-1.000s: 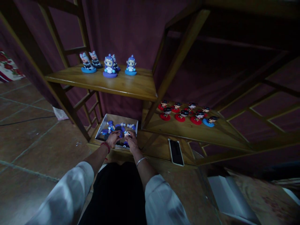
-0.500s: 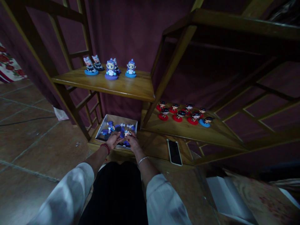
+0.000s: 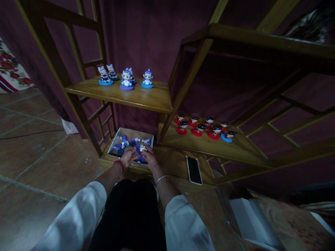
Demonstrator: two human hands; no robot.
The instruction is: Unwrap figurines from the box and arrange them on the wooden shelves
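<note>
Both my hands are over a shallow white cardboard box (image 3: 114, 138) on the lowest board. A small white-and-purple figurine (image 3: 142, 148) is pinched in the fingers of my right hand (image 3: 150, 158). My left hand (image 3: 128, 157) has its fingers closed at a purple piece (image 3: 137, 151) right beside the figurine; whether the two are joined I cannot tell. In the box around them lie several purple-and-white figurines (image 3: 124, 143), along with a dark round disc (image 3: 120, 152) and another dark disc (image 3: 132, 143).
Several figurines on round bases, including a purple-haired one (image 3: 127, 79), stand on the upper left wooden shelf (image 3: 151, 99). Several black-haired figurines (image 3: 199, 129), mostly on red bases, occupy the right shelf. A phone (image 3: 194, 170) lies right of the box. A slanted wooden post (image 3: 180, 96) rises between the shelves.
My view has shifted slightly, so the upper left shelf and its figurines sit a little further right. Both hands stay together over the box, with only slight finger movement.
</note>
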